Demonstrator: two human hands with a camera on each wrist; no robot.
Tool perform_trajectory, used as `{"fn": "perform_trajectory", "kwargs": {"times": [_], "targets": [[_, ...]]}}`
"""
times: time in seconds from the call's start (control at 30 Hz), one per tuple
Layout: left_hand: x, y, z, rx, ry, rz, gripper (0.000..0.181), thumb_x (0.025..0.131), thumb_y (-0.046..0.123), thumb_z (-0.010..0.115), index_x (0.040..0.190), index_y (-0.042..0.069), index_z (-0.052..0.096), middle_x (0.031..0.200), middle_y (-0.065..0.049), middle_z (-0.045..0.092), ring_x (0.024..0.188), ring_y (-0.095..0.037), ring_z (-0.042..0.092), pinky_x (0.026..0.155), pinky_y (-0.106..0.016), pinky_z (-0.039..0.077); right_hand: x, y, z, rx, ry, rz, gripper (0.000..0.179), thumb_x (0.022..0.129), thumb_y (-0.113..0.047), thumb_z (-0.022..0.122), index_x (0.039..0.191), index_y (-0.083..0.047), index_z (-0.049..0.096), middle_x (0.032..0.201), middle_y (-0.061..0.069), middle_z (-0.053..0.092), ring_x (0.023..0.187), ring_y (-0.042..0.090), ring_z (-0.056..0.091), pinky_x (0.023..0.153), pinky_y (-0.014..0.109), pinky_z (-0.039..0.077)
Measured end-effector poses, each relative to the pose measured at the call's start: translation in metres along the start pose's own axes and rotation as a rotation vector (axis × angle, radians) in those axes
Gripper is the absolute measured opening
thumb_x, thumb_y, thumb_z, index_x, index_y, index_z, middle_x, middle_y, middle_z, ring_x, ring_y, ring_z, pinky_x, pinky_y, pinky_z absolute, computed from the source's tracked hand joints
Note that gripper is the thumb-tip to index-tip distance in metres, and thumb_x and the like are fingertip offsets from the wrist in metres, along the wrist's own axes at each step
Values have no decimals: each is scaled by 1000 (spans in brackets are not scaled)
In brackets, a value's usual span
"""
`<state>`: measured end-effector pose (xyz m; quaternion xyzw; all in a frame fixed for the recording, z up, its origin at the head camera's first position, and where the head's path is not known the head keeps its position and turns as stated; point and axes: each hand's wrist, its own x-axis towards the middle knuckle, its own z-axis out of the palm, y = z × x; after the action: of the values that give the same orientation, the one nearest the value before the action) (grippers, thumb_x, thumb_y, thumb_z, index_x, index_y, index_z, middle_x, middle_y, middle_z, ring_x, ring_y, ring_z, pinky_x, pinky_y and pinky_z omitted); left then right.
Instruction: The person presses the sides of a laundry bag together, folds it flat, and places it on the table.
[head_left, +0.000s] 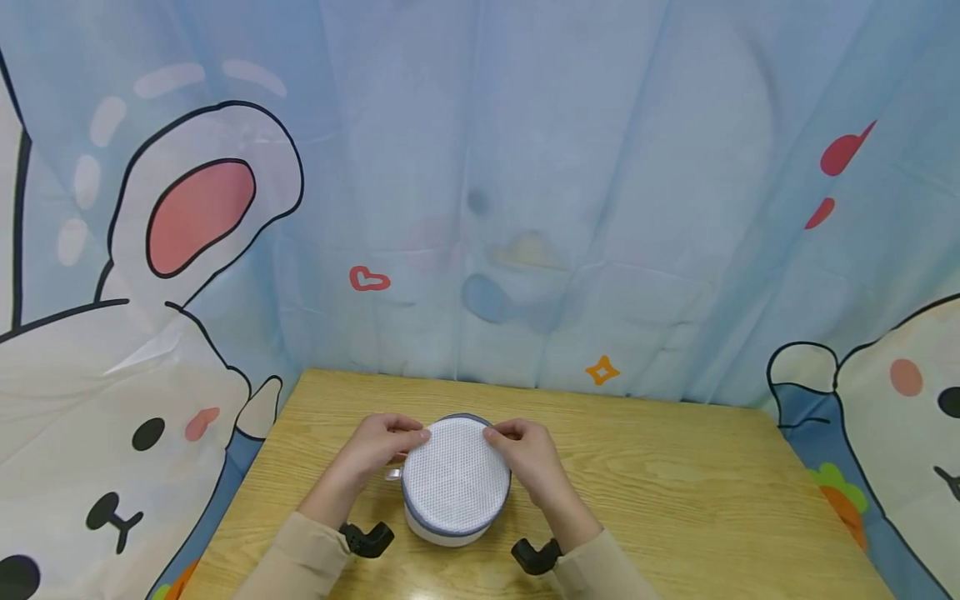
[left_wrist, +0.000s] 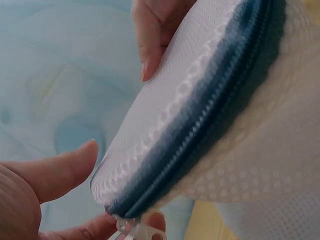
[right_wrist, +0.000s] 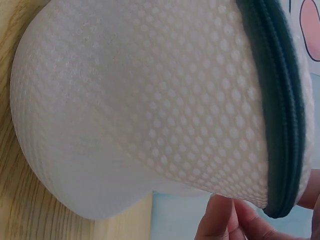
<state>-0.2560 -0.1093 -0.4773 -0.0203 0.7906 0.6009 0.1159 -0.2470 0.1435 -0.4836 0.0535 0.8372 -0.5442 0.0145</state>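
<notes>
A round white mesh laundry bag [head_left: 456, 475] with a blue zipper band [left_wrist: 200, 120] around its top stands on the table, its honeycomb mesh side [right_wrist: 190, 110] bulging below the band. My left hand [head_left: 386, 446] is at the bag's far left edge, thumb over the top and fingers under the rim beside the white zipper pull [left_wrist: 142, 231]. At the far right edge, my right hand [head_left: 525, 450] pinches the rim, thumb on the top panel and fingers curled behind it. The right fingertips [right_wrist: 217, 215] show just below the mesh in the right wrist view.
The bag rests on a light wood-grain table [head_left: 675, 483]. Behind the table's far edge hangs a pale blue curtain [head_left: 570, 167] printed with cartoon rabbits. Black wrist mounts [head_left: 367, 540] sit at both beige sleeves.
</notes>
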Motion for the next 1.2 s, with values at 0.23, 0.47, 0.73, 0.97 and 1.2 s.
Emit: {"fn": "perform_trajectory", "kwargs": {"times": [0.23, 0.47, 0.73, 0.97, 1.2], "targets": [[6, 1, 6, 5, -35, -2, 43, 94, 23, 83, 128, -1, 72, 115, -15, 76, 93, -20, 71, 78, -33, 62, 3, 1, 4, 11, -2, 0, 31, 100, -26, 77, 118, 0, 77, 105, 13, 72, 91, 21, 63, 74, 29, 54], [8, 1, 10, -17, -43, 1, 37, 96, 17, 80, 125, -5, 72, 111, -16, 75, 89, -19, 71, 74, -30, 61, 4, 1, 7, 3, 0, 0, 28, 100, -24, 78, 114, 0, 79, 103, 12, 73, 90, 20, 64, 73, 28, 54], [11, -2, 13, 40, -15, 12, 27, 97, 15, 78, 117, -4, 76, 106, -14, 76, 88, -18, 70, 74, -28, 59, 9, 5, 9, 47, -19, 18, 22, 99, -20, 79, 109, -1, 79, 99, 11, 72, 88, 19, 63, 71, 27, 54], [14, -6, 16, 55, 5, 19, 25, 97, 13, 78, 116, -4, 77, 110, -15, 74, 96, -21, 68, 78, -29, 58, 13, 11, 10, 84, -44, 27, 15, 99, -16, 78, 101, 0, 78, 91, 8, 68, 83, 18, 60, 69, 28, 52], [15, -9, 17, 0, 1, 24, 18, 98, 10, 76, 111, -3, 78, 103, -14, 76, 87, -18, 69, 71, -26, 58, 14, 12, 11, 112, -50, 26, 15, 99, -14, 78, 97, 0, 76, 86, 6, 66, 80, 17, 58, 66, 27, 50]]}}
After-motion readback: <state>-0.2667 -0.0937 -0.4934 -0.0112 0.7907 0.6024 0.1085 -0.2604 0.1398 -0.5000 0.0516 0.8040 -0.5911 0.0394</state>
